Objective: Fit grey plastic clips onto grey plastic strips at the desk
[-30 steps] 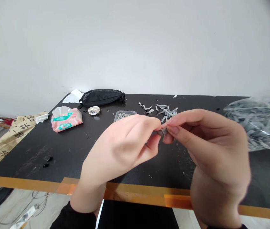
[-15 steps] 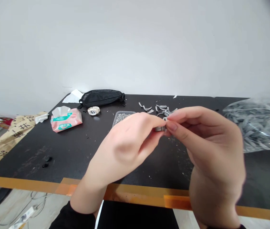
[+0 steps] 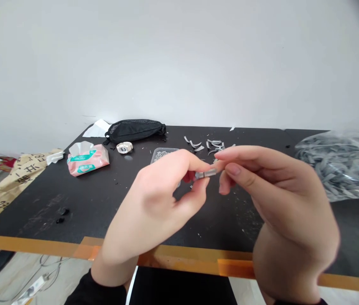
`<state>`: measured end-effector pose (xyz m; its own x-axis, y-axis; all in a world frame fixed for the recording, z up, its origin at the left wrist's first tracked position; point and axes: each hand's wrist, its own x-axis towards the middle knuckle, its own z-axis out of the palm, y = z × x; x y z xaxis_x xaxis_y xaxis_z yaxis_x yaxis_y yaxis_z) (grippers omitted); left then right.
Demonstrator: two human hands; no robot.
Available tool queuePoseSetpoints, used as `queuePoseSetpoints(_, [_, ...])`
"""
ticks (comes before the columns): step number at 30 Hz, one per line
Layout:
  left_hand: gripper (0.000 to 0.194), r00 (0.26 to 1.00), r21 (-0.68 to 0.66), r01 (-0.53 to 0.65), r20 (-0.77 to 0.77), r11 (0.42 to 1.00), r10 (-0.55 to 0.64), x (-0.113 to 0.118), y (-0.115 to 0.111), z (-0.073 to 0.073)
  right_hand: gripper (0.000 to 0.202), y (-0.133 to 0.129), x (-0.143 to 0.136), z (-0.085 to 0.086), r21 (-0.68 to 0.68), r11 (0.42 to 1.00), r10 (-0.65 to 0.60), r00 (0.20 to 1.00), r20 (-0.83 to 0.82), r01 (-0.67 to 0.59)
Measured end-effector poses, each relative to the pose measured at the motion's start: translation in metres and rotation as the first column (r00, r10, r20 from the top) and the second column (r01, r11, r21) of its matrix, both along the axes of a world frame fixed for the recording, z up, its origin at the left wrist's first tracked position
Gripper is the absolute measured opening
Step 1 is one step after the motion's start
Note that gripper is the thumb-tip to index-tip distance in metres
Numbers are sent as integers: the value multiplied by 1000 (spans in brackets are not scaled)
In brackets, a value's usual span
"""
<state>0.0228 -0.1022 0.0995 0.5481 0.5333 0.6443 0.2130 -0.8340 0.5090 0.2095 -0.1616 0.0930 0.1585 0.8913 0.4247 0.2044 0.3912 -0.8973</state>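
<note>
Over the middle of the table, my left hand (image 3: 163,195) is closed, pinching a small grey strip-like piece (image 3: 206,173) between thumb and forefinger. The piece lies almost level, with a thin dark line across it. My right hand (image 3: 271,190) hovers at the piece's right end, thumb and forefinger apart. Its forefinger is close to that end; whether they touch I cannot tell. Partly hidden behind my left hand is a clear plastic container (image 3: 154,155) of small grey bits. Several loose grey strips (image 3: 215,145) lie beyond my fingers.
A clear bag of grey strips (image 3: 344,165) lies at the right. On the left are a pink tissue pack (image 3: 88,160), a white watch-like object (image 3: 124,147) and a black mesh pouch (image 3: 135,129). Amber tape (image 3: 195,257) runs along the front edge of the black table (image 3: 97,207).
The right thumb and forefinger have come apart, and the right hand has shifted slightly. More of the grey piece shows in the left hand, which has drawn a little to the left.
</note>
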Motion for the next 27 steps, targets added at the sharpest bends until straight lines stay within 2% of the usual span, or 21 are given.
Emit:
queuePoseSetpoints(6, [18,998,-24,53,38,998,-52,-3,0,4,22,4,4,6,-122,966,225,974,-36,-228])
queuePoseSetpoints(8, [17,998,-37,66,7,997,-66,-3,-1,5,20,4,2,4,-121,964,233,972,-34,-236])
queuePoseSetpoints(10, [16,998,-50,38,-39,998,-40,-2,1,5,16,5,-1,2,-109,978,178,984,17,-175])
queuePoseSetpoints(13, [14,995,-70,-26,-95,997,20,6,12,-1,11,14,-2,-2,-63,998,13,990,137,-5])
queuePoseSetpoints(15, [11,990,-97,-56,-134,994,43,11,25,-8,14,29,3,-10,-123,988,-62,975,212,89])
queuePoseSetpoints(16, [11,985,-114,-75,-164,991,56,13,33,-11,14,41,8,-16,-204,972,-63,966,251,116])
queuePoseSetpoints(17, [13,981,-124,-99,-179,987,76,13,41,-13,14,54,14,-25,-331,932,-44,953,301,148])
queuePoseSetpoints(18, [19,979,-133,-128,-177,983,104,12,48,-15,17,68,20,-36,-393,906,-20,944,329,156])
queuePoseSetpoints(21, [22,964,-164,-244,-147,956,221,3,64,-15,21,111,38,-79,-566,811,108,913,395,149])
queuePoseSetpoints(24, [18,911,-215,-353,-299,911,283,-8,72,-11,20,140,44,-125,-721,680,272,867,418,134])
queuePoseSetpoints(27, [19,864,-239,-388,-430,890,261,-13,77,-9,25,152,41,-155,-791,588,357,823,443,170])
